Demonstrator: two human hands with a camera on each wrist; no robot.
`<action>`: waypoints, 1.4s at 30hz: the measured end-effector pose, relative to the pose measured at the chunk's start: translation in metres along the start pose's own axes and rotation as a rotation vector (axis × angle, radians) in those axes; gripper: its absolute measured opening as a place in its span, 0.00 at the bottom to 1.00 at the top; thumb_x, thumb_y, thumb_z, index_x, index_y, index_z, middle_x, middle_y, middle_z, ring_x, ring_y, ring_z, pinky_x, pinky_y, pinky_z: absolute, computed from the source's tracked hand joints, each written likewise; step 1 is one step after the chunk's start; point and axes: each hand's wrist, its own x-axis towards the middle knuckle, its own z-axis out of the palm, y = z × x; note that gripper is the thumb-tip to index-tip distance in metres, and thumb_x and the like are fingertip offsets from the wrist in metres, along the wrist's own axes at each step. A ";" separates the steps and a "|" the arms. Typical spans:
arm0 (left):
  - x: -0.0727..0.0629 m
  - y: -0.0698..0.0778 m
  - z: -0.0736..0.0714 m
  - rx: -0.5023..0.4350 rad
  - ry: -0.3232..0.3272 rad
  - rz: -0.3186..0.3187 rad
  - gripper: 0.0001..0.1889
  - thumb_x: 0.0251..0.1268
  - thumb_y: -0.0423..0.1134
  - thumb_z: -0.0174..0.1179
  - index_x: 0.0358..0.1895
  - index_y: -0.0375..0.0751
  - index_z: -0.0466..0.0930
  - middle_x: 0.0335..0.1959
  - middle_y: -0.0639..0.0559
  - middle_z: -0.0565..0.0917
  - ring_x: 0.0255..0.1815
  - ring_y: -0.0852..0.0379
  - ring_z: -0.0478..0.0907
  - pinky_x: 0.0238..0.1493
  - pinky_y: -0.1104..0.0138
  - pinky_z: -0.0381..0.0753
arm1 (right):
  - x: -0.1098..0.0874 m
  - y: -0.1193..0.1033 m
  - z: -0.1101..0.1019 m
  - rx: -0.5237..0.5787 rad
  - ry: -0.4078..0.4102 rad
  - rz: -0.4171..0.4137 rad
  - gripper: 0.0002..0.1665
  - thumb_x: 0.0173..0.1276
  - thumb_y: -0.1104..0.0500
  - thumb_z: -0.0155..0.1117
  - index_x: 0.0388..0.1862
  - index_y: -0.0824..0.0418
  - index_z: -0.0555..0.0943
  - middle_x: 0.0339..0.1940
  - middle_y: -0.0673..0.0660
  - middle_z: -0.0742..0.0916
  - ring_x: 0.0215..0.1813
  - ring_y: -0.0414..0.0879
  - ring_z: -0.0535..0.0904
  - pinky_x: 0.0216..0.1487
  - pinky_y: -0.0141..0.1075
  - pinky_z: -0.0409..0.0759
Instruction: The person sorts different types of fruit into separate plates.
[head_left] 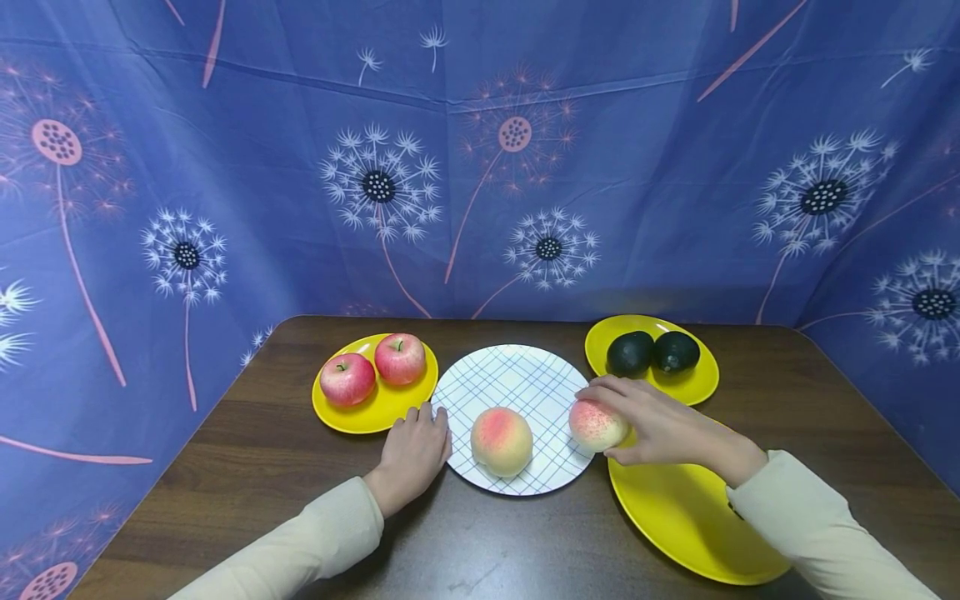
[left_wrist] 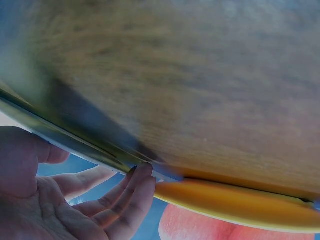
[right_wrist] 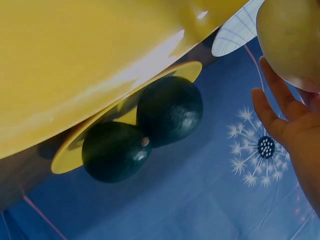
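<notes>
My right hand (head_left: pixel 652 421) holds a pink-and-cream peach (head_left: pixel 597 425), thumb on the near side and fingers over the far side. In the head view this peach overlaps the right rim of a white plate with blue crossed lines (head_left: pixel 468 375). Another peach (head_left: pixel 502 442) sits on that plate, left of the held one. At the plate's left rim rests my left hand (head_left: pixel 416 450). Its fingers (left_wrist: pixel 132 200) are loosely bent at the edge in the left wrist view, with the thumb spread apart from them. Under my right forearm lies a large yellow plate (head_left: pixel 697 533).
Back left, a yellow plate (head_left: pixel 337 419) bears two red apples (head_left: pixel 401 359), close to my left hand. Another yellow plate (head_left: pixel 701 387) at the back right carries two dark green avocado-like fruits (right_wrist: pixel 170 112). A blue dandelion-print cloth (head_left: pixel 465 167) hangs behind the brown wooden table (head_left: pixel 247 467).
</notes>
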 end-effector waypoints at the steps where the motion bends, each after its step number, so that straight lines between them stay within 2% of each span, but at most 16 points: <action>1: 0.000 0.000 0.000 0.000 -0.001 0.000 0.23 0.57 0.51 0.57 0.50 0.38 0.77 0.36 0.43 0.78 0.28 0.52 0.70 0.30 0.65 0.79 | -0.001 0.001 -0.001 0.004 -0.004 0.006 0.43 0.36 0.52 0.78 0.56 0.48 0.72 0.53 0.46 0.76 0.53 0.42 0.72 0.51 0.47 0.73; 5: 0.000 0.000 0.000 -0.002 0.000 0.001 0.23 0.57 0.51 0.57 0.50 0.38 0.77 0.36 0.43 0.78 0.28 0.52 0.70 0.30 0.65 0.79 | -0.006 0.004 -0.005 0.002 -0.011 0.035 0.43 0.35 0.54 0.79 0.56 0.45 0.72 0.54 0.46 0.75 0.52 0.42 0.72 0.50 0.47 0.73; 16: 0.000 0.000 0.001 -0.011 -0.010 -0.009 0.23 0.57 0.52 0.57 0.51 0.39 0.77 0.37 0.43 0.78 0.29 0.52 0.71 0.33 0.64 0.79 | -0.022 0.013 -0.014 -0.003 -0.020 0.090 0.43 0.35 0.54 0.79 0.55 0.46 0.73 0.52 0.47 0.76 0.49 0.42 0.73 0.49 0.48 0.73; 23: -0.001 0.000 0.001 -0.006 -0.005 -0.014 0.23 0.58 0.51 0.57 0.51 0.39 0.77 0.37 0.43 0.78 0.30 0.52 0.71 0.32 0.64 0.79 | -0.034 0.022 -0.019 -0.014 -0.025 0.108 0.41 0.34 0.54 0.79 0.52 0.46 0.74 0.49 0.43 0.76 0.45 0.39 0.73 0.45 0.44 0.76; 36: 0.000 0.000 0.001 -0.013 -0.005 -0.013 0.22 0.58 0.51 0.57 0.51 0.38 0.77 0.37 0.43 0.78 0.29 0.52 0.70 0.32 0.64 0.79 | -0.048 0.033 -0.027 -0.080 -0.061 0.146 0.40 0.30 0.56 0.80 0.48 0.46 0.74 0.44 0.39 0.77 0.44 0.38 0.72 0.44 0.45 0.70; 42: 0.001 0.000 0.001 -0.018 -0.011 -0.012 0.23 0.58 0.51 0.57 0.51 0.38 0.76 0.38 0.43 0.78 0.30 0.52 0.71 0.33 0.64 0.79 | -0.054 0.036 -0.029 -0.085 -0.080 0.172 0.40 0.30 0.55 0.80 0.48 0.45 0.74 0.43 0.39 0.77 0.43 0.37 0.71 0.40 0.40 0.66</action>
